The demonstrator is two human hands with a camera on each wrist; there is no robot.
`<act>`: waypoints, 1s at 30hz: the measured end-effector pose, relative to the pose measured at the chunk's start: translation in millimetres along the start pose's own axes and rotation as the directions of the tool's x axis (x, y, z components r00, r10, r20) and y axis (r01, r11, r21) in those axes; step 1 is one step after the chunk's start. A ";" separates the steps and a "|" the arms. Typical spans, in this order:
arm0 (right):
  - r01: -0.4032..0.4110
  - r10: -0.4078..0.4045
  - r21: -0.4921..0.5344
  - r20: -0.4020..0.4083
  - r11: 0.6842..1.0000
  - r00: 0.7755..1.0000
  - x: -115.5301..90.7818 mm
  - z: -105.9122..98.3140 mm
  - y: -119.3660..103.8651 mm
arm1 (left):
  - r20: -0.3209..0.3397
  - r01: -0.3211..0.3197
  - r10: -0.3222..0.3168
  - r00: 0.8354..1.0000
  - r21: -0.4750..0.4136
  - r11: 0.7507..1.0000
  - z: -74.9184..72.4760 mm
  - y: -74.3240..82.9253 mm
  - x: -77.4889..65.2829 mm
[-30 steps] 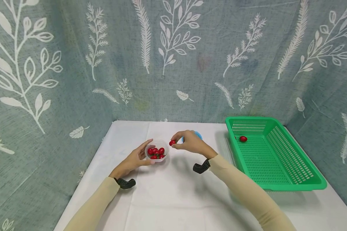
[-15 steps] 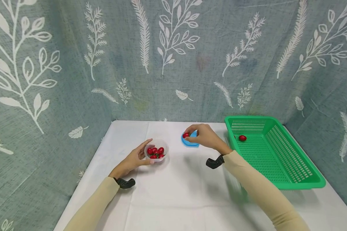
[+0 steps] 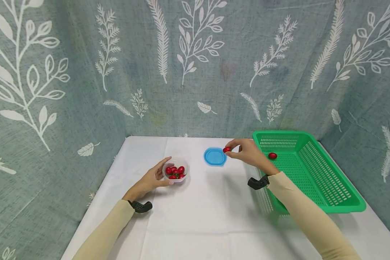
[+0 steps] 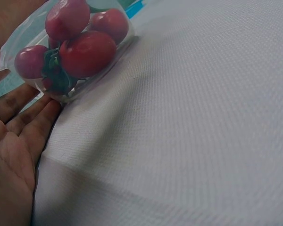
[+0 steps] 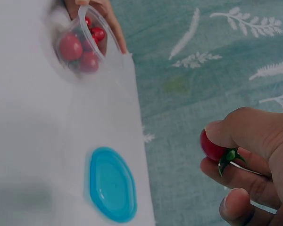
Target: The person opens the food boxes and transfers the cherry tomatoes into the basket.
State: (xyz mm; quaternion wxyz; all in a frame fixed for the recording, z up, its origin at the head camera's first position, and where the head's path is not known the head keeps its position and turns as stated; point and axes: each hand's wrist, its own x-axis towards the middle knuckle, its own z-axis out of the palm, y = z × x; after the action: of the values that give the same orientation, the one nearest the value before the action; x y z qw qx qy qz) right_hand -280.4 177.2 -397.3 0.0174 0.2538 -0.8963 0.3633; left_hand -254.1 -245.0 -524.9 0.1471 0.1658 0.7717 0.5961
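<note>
My right hand (image 3: pixel 249 154) pinches a red cherry tomato (image 3: pixel 226 149) between thumb and fingers, above the table between the blue lid and the green basket. In the right wrist view the held tomato (image 5: pixel 210 145) shows a green stem cap. On the table to the left, my left hand (image 3: pixel 152 178) holds a small clear plastic tub (image 3: pixel 186 174), thumb on the near side and fingers round the far side. Several cherry tomatoes (image 4: pixel 87 54) lie inside the tub, one with green leaves visible in the left wrist view.
A blue lid (image 3: pixel 215 156) lies flat on the white tablecloth (image 3: pixel 188 213), right of the tub. At the right stands a green perforated basket (image 3: pixel 315 180) with a cherry tomato (image 3: pixel 272 156) near its left wall. A patterned grey-green curtain (image 3: pixel 195 108) hangs behind and at both sides.
My right hand has carried the cherry tomato rightward, from beside the tub, across the blue lid, to near the basket's left edge. The left hand and tub have stayed in place.
</note>
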 end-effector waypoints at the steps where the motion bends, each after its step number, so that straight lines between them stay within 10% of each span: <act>1: -0.019 0.019 0.005 0.002 1.000 1.000 -2.0 -2.4 1.5 | 0.000 0.000 0.000 1.000 0.000 1.000 0.1 0.1 -0.1; 30: -0.211 0.210 0.000 -0.081 0.978 0.974 -53.3 -60.9 61.1 | -0.002 -0.023 0.023 1.000 0.012 1.000 -0.1 -4.7 2.5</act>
State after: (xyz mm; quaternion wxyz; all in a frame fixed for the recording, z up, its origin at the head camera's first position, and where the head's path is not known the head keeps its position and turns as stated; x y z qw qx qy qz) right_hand -271.8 278.1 -403.2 0.0160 0.1424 -0.9182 0.3693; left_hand -256.8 -245.1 -529.5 0.1386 0.1749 0.7735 0.5932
